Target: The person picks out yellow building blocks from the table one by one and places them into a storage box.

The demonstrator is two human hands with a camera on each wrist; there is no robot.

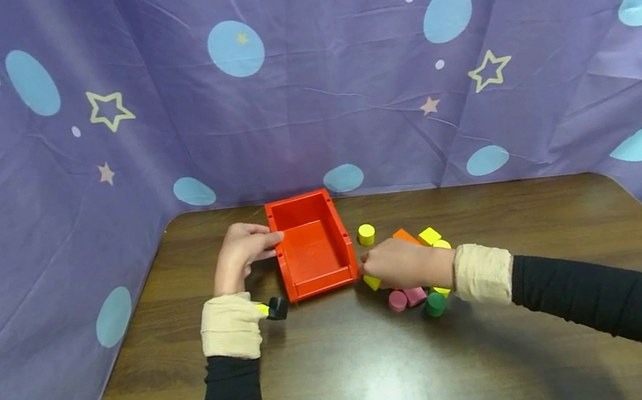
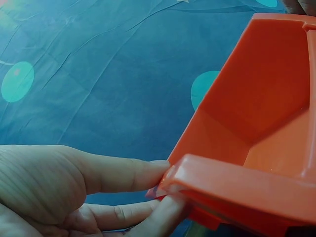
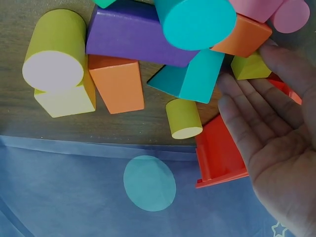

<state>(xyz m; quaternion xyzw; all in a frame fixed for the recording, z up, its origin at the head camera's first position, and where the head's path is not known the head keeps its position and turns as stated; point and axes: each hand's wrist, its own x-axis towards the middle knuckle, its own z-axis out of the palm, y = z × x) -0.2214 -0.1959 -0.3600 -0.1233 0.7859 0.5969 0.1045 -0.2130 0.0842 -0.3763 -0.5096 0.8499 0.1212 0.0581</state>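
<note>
Tabletop (image 1: 314,385): left hand (image 1: 242,248) pinches red bin (image 1: 312,251), long axis pointing forward; right hand (image 1: 404,262) uncurled.

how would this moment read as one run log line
left grip: holds red bin side | right grip: at yellow block, fingers extended | other blocks: on table, right of bin

A red, open-topped plastic bin (image 1: 313,249) sits upright, its left wall pinched by the left hand (image 1: 243,248). On its right, smooth, single-coloured blocks (image 3: 126,37) lie crowded together: purple, turquoise, orange, yellow, pink, green. A short yellow cylinder (image 1: 366,235) stands apart, nearer the bin. The right hand (image 1: 404,262) reaches beside a small yellow angular block (image 3: 251,68).
</note>
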